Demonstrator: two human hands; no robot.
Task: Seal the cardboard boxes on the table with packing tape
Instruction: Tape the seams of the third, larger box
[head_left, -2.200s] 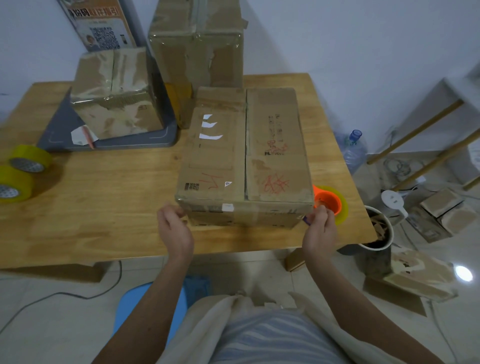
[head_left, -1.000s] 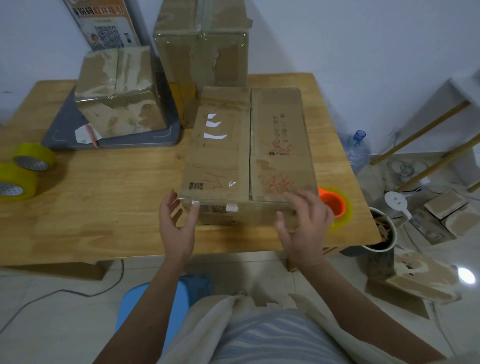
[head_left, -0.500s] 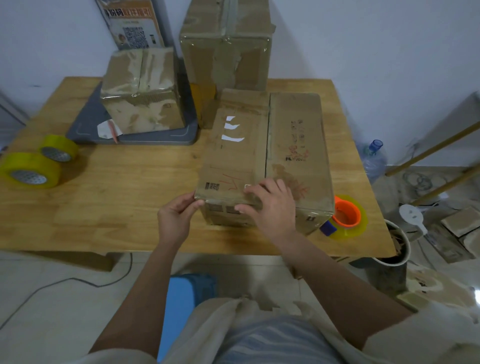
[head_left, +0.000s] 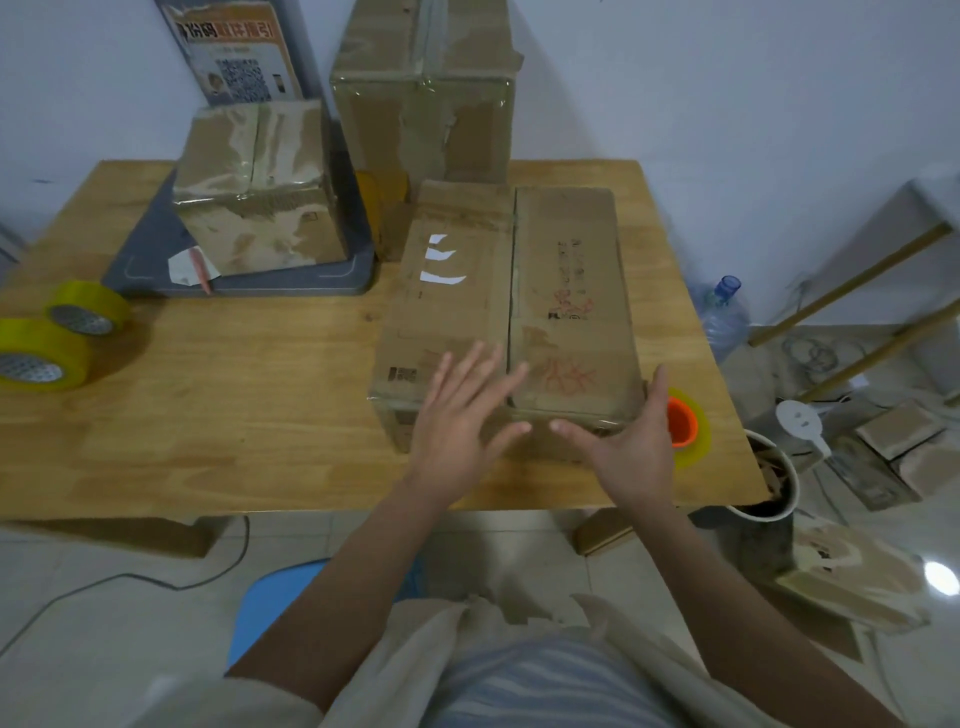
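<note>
Now the long brown cardboard box (head_left: 511, 317) lies flat on the wooden table (head_left: 234, 415), its long axis running away from the person, near end under the fingers. Left hand (head_left: 457, 415) spreads wide and flat on the lid beside the centre seam; right hand (head_left: 631, 441), fingers straight, cups the near right corner. Press both flaps level before taping; tape there seems already laid. The orange-cored tape roll (head_left: 683, 423) sits just beyond the right fingers.

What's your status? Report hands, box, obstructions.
Both hands open: left hand flat on front cardboard box, right hand at its near corner. Centre seam untaped. Tape dispenser beside right hand.
</note>
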